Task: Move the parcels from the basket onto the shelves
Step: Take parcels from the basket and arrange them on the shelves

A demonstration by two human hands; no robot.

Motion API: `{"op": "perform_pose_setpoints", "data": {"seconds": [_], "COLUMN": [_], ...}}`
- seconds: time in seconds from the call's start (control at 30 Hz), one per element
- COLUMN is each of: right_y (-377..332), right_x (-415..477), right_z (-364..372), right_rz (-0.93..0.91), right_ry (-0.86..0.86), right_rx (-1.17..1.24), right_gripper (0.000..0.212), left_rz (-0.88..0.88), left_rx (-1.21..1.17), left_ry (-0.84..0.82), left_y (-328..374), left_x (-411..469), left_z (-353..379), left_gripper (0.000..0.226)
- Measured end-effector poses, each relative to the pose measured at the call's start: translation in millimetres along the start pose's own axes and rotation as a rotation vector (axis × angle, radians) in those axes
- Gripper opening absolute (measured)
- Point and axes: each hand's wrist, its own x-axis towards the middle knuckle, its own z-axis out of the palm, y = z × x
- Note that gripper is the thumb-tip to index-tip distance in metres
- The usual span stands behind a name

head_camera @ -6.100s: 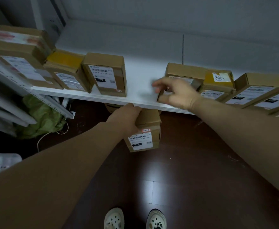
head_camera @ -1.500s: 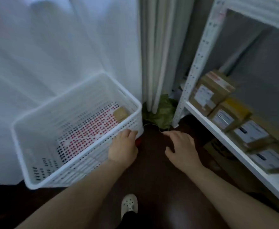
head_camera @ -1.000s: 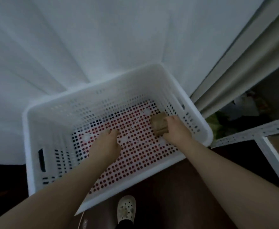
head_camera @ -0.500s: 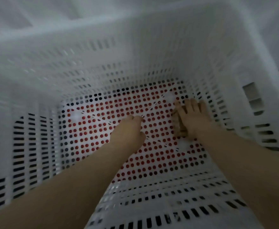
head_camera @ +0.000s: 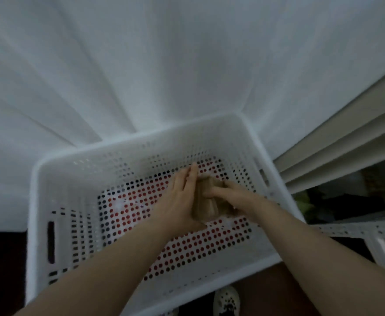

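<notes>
Inside the white basket (head_camera: 34, 201), both hands met on one small brown parcel (head_camera: 206, 206).

The parcel sat low in the basket, above its perforated floor and toward 2 o'clock from the floor's centre, nearer the right wall than the left. The left hand (head_camera: 179, 200) lay flat against the parcel's 9 o'clock side, its fingers straight and pointing to 12 o'clock, pressing rather than clasping. The right hand (head_camera: 238, 199) came in from 4 o'clock and grasped the parcel, with fingers bent over its top and one finger stretched across toward the left hand. Motion blur hid whether the parcel touched the floor. A white curtain (head_camera: 164, 65) hung at 12 o'clock behind the basket, and beige curtain folds (head_camera: 346, 137) ran at 2 o'clock. A perforated white shelf frame (head_camera: 357, 229) stood at 3 o'clock, just beside the basket. A pale shoe (head_camera: 227, 302) showed at 6 o'clock on the dark floor (head_camera: 2, 270).
</notes>
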Motion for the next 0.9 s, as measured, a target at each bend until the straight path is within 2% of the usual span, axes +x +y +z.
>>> {"op": "perform_pose_setpoints", "data": {"seconds": [0.1,0.17,0.23,0.3,0.4,0.47,0.53,0.63,0.7,0.83,0.9], "right_y": [-12,-7,5,20,42,57,79,124,152,226,261], "right_x": [-86,-141,-194,-245,-319,-367,-413,-476,-512,-595,-625], "right_z": [-10,-19,-28,-33,-33,-29,-22,-10,0,29,44], "right_rz": [-0.077,-0.139,-0.199,-0.266,-0.381,-0.436,-0.465,-0.527,-0.566,-0.639,-0.649], "right_ry": [0.076,0.197,0.275,0.295,0.315,0.386,0.483,0.556,0.597,0.677,0.723], "right_rx": [0.181,0.427,0.633,0.738,0.813,0.817,0.868,0.924,0.942,0.919,0.948], "right_gripper": [0.068,0.061,0.052,0.048,0.043,0.035,0.031,0.040,0.036,0.038,0.043], "left_rz": [0.056,0.017,0.002,0.004,0.024,0.062,0.115,0.203,0.254,0.319,0.341], "left_rx": [-0.126,-0.372,-0.638,-0.788,-0.911,-0.941,-0.934,-0.913,-0.904,-0.890,-0.875], "left_ry": [-0.002,-0.036,-0.114,-0.203,-0.302,-0.359,-0.403,-0.454,-0.488,-0.584,-0.627], "left_y": [31,52,77,108,158,187,217,263,288,339,359], "left_x": [-25,-44,-67,-91,-128,-151,-178,-228,-260,-337,-370], "left_z": [-48,-74,-93,-106,-116,-116,-113,-101,-90,-54,-34], "left_gripper": [0.111,0.095,0.068,0.043,0.020,0.020,0.029,0.033,0.034,0.054,0.046]}}
